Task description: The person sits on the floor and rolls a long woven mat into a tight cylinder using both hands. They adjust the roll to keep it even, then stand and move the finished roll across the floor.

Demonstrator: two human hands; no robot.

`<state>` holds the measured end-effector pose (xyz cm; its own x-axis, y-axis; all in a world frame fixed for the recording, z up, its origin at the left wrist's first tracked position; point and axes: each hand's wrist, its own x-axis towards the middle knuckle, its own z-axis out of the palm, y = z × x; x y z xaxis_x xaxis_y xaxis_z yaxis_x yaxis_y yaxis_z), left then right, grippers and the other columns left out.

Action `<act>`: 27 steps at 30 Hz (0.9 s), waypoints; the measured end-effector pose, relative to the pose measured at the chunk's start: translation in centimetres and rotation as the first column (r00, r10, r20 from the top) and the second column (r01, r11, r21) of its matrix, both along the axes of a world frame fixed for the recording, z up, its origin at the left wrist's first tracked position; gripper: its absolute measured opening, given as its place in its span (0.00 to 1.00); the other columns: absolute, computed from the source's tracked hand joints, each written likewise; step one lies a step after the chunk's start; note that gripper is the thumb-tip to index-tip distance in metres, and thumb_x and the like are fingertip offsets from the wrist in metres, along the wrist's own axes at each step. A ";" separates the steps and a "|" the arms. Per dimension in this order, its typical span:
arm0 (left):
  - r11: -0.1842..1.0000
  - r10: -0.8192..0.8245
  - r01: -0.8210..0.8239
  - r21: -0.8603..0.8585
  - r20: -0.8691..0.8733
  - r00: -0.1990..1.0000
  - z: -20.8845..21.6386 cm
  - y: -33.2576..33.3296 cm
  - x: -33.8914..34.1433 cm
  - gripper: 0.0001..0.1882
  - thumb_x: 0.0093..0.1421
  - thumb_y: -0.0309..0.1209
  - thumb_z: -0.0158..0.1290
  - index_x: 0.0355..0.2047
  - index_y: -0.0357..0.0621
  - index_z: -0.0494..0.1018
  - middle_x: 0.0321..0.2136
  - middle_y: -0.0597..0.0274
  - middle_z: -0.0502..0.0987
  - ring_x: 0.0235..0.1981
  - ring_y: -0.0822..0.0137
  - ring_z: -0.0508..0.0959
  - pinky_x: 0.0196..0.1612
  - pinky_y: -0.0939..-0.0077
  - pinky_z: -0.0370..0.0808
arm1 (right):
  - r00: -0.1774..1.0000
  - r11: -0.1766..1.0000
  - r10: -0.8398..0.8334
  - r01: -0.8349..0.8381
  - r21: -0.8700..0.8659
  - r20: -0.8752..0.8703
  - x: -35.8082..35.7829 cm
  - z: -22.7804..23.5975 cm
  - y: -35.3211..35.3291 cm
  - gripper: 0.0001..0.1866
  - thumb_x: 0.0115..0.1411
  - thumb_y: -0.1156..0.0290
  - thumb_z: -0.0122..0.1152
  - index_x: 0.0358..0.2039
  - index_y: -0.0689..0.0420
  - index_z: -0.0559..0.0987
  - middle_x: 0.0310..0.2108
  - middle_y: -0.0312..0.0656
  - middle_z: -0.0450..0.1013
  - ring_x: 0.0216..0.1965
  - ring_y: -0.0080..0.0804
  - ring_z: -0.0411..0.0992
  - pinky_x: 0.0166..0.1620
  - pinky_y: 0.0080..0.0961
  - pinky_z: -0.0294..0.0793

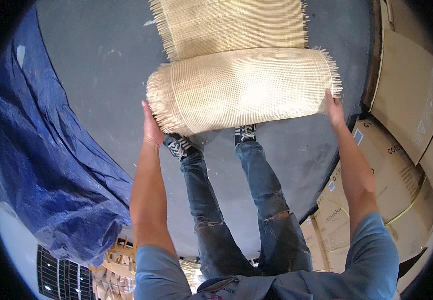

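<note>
A thick roll of pale woven cane webbing [251, 87] lies crosswise in front of my feet, its ends frayed into loose strands. From its far side a flat stretch of the same webbing [236, 25] runs away over the grey floor. My left hand [152, 125] presses against the roll's left end, thumb pointing up along the frayed edge. At the right end, my right hand [334, 110] grips the near edge with the thumb on top; its other fingers are hidden beneath or behind the roll.
Dark blue sheeting [51, 150] drapes down the left side. Large cardboard boxes [376, 185] are stacked along the right, with a leaning cardboard panel [409, 95] beyond them. My shoes [181, 147] stand on the grey floor [101, 65] just behind the roll.
</note>
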<state>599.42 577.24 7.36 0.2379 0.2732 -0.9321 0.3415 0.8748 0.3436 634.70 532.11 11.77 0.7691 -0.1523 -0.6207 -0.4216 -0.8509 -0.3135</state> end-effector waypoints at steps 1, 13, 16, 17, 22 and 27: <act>0.999 -0.032 0.033 -0.002 0.031 0.999 0.7 -0.1 -0.3 0.49 0.69 0.70 0.31 0.70 0.36 0.57 0.69 0.51 0.64 0.69 0.55 0.64 0.70 0.60 0.61 | 0.999 0.996 -0.039 0.039 0.084 -0.004 -1.4 -0.1 0.4 0.41 0.68 0.39 0.55 0.63 0.66 0.71 0.58 0.51 0.74 0.59 0.43 0.71 0.63 0.35 0.65; 1.000 0.004 -0.003 0.010 -0.037 0.999 -1.6 -0.4 -5.1 0.50 0.68 0.71 0.31 0.72 0.39 0.57 0.69 0.53 0.64 0.69 0.55 0.65 0.71 0.62 0.59 | 0.486 0.584 0.788 -0.785 -0.208 0.379 -10.2 4.1 12.7 0.32 0.57 0.63 0.67 0.60 0.63 0.72 0.59 0.59 0.69 0.62 0.54 0.66 0.65 0.46 0.65; 0.999 0.020 -0.017 -0.037 0.078 0.997 -3.1 -0.3 -4.6 0.49 0.68 0.70 0.31 0.71 0.40 0.59 0.68 0.53 0.65 0.68 0.56 0.65 0.71 0.63 0.58 | 0.213 -0.038 0.798 -0.916 0.399 0.564 -20.9 3.2 20.8 0.11 0.58 0.70 0.61 0.40 0.58 0.83 0.45 0.47 0.79 0.50 0.48 0.77 0.54 0.45 0.76; 0.999 0.041 -0.038 -0.033 0.079 0.996 -3.1 0.1 -6.3 0.48 0.69 0.70 0.31 0.70 0.40 0.59 0.68 0.53 0.65 0.68 0.56 0.65 0.72 0.63 0.58 | 0.029 -0.159 0.948 -0.821 0.548 0.318 -24.5 4.3 25.4 0.10 0.61 0.71 0.58 0.41 0.56 0.83 0.43 0.46 0.79 0.44 0.46 0.79 0.46 0.46 0.79; 0.998 -0.052 0.056 -0.023 0.143 0.988 -3.9 -1.0 -5.3 0.46 0.70 0.67 0.33 0.70 0.37 0.59 0.66 0.53 0.67 0.67 0.57 0.67 0.70 0.63 0.60 | -0.269 -0.231 0.953 -0.943 0.238 -0.137 -34.3 2.2 33.3 0.12 0.61 0.68 0.59 0.42 0.57 0.84 0.34 0.43 0.80 0.31 0.48 0.80 0.26 0.48 0.79; 0.986 -0.166 0.159 0.055 0.175 0.970 -5.3 -0.9 -7.7 0.41 0.71 0.58 0.46 0.68 0.33 0.62 0.65 0.52 0.69 0.66 0.60 0.67 0.70 0.67 0.58 | -0.323 -0.303 0.779 -0.944 0.129 -0.538 -36.0 0.2 36.6 0.13 0.59 0.69 0.60 0.42 0.55 0.88 0.37 0.41 0.83 0.34 0.46 0.82 0.23 0.53 0.80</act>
